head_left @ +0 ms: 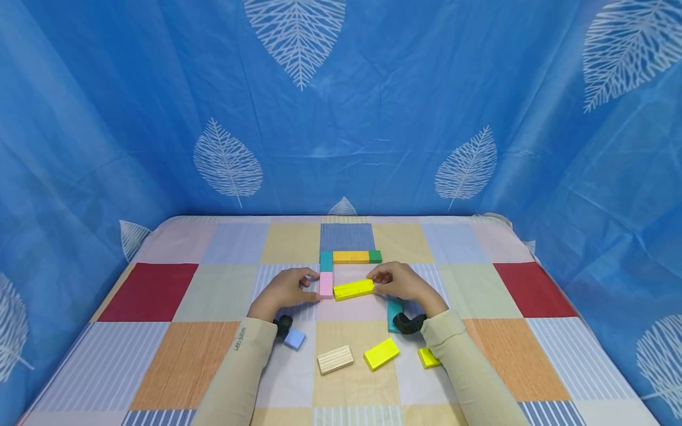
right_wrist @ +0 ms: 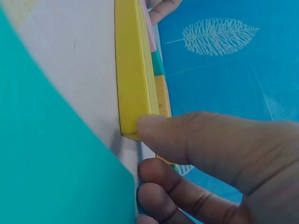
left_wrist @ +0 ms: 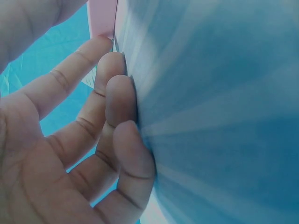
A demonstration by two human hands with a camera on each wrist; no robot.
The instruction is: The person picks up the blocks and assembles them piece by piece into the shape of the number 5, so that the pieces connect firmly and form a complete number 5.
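A pink block (head_left: 326,286) lies lengthwise in front of a teal block (head_left: 326,261). Beside its left edge is my left hand (head_left: 286,289), with the index fingertip touching the pink block in the left wrist view and the other fingers resting on the cloth. My right hand (head_left: 403,281) pinches the right end of a long yellow block (head_left: 353,289) between thumb and fingers. The yellow block's left end meets the pink block's right side near its front, and the block slants slightly. An orange-yellow block (head_left: 350,257) and a green block (head_left: 375,257) continue the row rightward from the teal one.
Nearer me lie a blue block (head_left: 295,339), a plain wooden block (head_left: 335,360), a yellow block (head_left: 381,354) and another yellow block (head_left: 428,357) partly under my right sleeve. A second teal block (head_left: 394,313) sits by my right wrist. Blue curtain (head_left: 373,118) surrounds the patchwork-covered table.
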